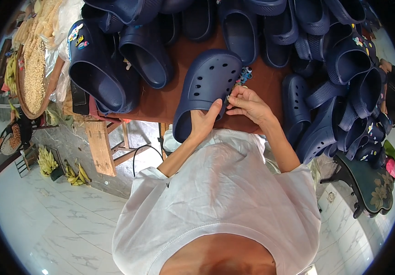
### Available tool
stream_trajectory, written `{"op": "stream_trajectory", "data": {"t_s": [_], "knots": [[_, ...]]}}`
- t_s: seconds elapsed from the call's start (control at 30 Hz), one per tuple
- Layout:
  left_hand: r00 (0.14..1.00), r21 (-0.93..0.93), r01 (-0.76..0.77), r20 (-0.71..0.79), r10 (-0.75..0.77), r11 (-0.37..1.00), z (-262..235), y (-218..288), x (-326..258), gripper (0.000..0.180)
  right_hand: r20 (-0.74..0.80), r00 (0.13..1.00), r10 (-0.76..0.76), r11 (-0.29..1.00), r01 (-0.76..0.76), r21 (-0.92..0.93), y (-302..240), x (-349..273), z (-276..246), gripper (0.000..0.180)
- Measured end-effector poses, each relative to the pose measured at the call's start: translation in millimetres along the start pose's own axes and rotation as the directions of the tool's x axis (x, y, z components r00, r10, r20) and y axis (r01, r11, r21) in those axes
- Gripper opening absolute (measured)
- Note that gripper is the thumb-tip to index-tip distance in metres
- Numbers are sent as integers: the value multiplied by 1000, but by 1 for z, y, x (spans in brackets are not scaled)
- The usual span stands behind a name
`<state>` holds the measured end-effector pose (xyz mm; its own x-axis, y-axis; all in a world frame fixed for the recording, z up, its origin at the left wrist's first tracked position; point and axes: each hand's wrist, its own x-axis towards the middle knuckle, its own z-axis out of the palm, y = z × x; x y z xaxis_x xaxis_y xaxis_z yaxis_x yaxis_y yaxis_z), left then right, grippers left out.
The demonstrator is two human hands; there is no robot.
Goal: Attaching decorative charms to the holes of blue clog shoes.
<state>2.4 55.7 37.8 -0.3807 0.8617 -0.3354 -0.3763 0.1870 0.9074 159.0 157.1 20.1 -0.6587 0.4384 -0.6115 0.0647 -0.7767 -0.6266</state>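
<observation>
left hand (203,123) closed around the heel of a navy clog (206,87), at table's (160,103) near edge | right hand (248,104) pinching a small charm (228,97) against clog's right side | loose charms (244,74) just beyond | clog piles (335,68) crowd left, far, right; little bare table

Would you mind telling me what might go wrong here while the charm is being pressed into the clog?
The small charm at the right hand could slip from the fingertips. The left hand grips only the navy clog at its edge, so it may twist. The loose charms nearby could get knocked off the brown table.
</observation>
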Motion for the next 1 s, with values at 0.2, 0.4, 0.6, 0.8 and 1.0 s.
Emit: {"op": "stream_trajectory", "data": {"t_s": [0.2, 0.4, 0.6, 0.8, 1.0], "knots": [[997, 58, 56, 51, -59, 997, -1, -2, -8, 41, 86, 996, 24, 999, -27, 35, 11, 0, -14, 18], [993, 80, -96, 81, 89, 992, -4, -15, -7, 34, 130, 992, -5, 994, -9, 111, 17, -2, -16, 14], [998, 65, -46, 53, 42, 997, -2, -8, -8, 29, 79, 996, -50, 999, 49, 18, 20, -7, -7, 18], [985, 83, -167, 48, 163, 982, 6, -3, -9, 29, 10, 987, -161, 986, 161, -33, 29, -6, 1, 16], [994, 245, -106, -8, 111, 964, 3, -15, -7, 25, -49, 978, -201, 979, 202, -2, 33, -7, 16, 12]]}}
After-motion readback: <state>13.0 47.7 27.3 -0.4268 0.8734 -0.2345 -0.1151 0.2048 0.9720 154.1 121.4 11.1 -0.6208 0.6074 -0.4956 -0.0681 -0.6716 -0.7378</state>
